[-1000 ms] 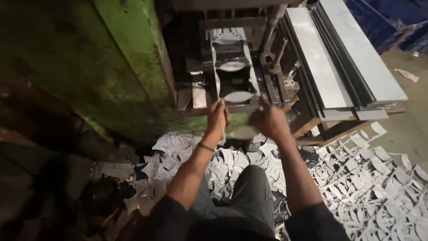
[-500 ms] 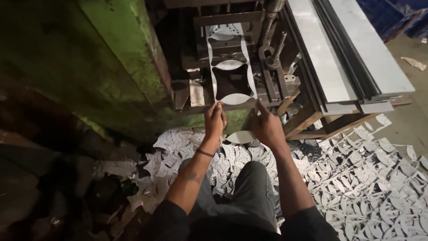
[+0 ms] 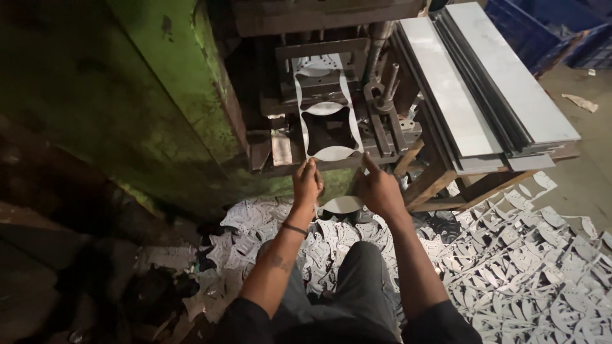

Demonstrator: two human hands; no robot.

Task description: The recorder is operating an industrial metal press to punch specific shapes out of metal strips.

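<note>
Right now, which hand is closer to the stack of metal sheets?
Right. The right hand is just left of the stack of metal sheets; the left hand is farther left.

Both arms extended forward toward twelve o'clock, forearms bare, dark sleeves at the elbows. Left hand point(image 3: 306, 181) raised with fingers curled in a pinch at the top, a thin dark band around the wrist and a small mark on the forearm. Right hand point(image 3: 378, 189) at three o'clock of the left, near it, back facing up, index finger pointing toward eleven o'clock.
</note>
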